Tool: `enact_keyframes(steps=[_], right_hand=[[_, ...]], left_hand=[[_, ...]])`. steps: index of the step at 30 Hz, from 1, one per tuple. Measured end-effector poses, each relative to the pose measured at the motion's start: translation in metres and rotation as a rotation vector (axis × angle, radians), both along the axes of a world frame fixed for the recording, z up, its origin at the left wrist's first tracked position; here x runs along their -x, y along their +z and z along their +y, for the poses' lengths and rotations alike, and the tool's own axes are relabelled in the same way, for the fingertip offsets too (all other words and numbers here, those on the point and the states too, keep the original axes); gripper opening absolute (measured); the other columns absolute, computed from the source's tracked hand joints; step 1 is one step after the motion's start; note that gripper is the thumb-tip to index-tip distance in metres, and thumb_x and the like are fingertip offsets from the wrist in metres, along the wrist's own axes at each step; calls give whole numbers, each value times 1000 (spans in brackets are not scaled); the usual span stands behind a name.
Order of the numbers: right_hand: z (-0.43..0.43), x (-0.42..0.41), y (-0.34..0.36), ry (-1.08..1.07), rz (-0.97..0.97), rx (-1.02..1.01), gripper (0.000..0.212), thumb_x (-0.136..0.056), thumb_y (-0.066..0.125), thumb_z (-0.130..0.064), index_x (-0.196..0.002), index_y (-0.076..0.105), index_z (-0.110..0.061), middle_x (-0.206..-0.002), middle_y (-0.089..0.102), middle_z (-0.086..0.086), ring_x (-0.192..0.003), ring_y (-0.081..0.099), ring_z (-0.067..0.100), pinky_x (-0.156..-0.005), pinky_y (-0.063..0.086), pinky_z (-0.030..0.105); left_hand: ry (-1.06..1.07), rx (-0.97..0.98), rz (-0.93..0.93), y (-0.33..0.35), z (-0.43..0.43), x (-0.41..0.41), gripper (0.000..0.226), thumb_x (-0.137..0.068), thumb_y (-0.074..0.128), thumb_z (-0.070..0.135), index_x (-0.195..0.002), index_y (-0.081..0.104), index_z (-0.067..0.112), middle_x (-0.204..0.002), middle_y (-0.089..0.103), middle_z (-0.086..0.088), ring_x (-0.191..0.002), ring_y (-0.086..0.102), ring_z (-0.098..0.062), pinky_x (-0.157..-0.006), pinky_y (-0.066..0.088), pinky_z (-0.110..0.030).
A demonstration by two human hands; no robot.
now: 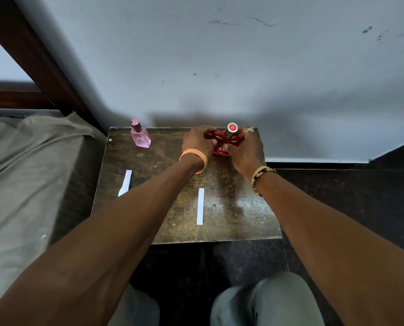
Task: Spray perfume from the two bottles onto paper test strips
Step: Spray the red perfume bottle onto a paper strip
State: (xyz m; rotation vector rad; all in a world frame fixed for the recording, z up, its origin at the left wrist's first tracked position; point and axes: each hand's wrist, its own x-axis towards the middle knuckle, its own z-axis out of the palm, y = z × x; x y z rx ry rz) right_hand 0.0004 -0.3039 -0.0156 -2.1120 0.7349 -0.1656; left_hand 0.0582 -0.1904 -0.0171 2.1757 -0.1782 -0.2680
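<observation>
**Both hands on the red bottle at the table's far edge**

The red bottle (219,136) stands upright at 12 to 1 o'clock on the dark table (168,222), its long axis vertical and its silver cap up. The left hand (196,140) and right hand (248,151) grasp its body from either side. Its fill level cannot be told. The pink bottle (140,135) stands capped at 11 o'clock, tinted pink throughout. One paper strip (125,182) lies at 9 o'clock, the other strip (200,206) near the centre, both running 12 to 6.

Left bottle (141,137) behind left strip (125,183), right bottle (221,150) behind right strip (200,206).
</observation>
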Motion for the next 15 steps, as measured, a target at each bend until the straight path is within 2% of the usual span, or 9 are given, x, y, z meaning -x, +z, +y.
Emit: enact_keyframes(steps=[2, 5, 9, 15], right_hand=[[5, 13, 4, -32, -12, -55, 31, -84, 77, -13, -112, 64, -20, -108, 69, -3, -100, 63, 16, -94, 53, 36], [9, 37, 12, -43, -8, -22, 29, -84, 78, -18, -109, 65, -26, -107, 70, -5, -98, 65, 17, -91, 55, 40], [13, 74, 30, -51, -2, -41, 31, -83, 79, -15, -107, 63, -27, -111, 69, -1, -102, 65, 20, -93, 54, 43], [15, 125, 34, -65, 88, -21, 34, -84, 78, -18, -112, 61, -25, -117, 68, 1, -109, 63, 21, -94, 51, 37]], left_hand=[[-37, -7, -9, 7, 3, 9, 34, -82, 67, 4, -114, 69, 15, -111, 71, -2, -103, 63, -12, -89, 42, -16], [-66, 42, 17, 18, 7, 27, 33, -82, 66, 1, -112, 69, 13, -108, 71, -3, -100, 65, -13, -95, 48, -25], [-94, 54, 18, 32, 11, 62, 33, -82, 67, 1, -112, 70, 14, -108, 72, -3, -101, 65, -12, -93, 45, -19], [-118, 58, 82, 32, 14, 112, 34, -82, 67, 2, -114, 69, 14, -109, 71, -3, -99, 65, -13, -93, 48, -24]])
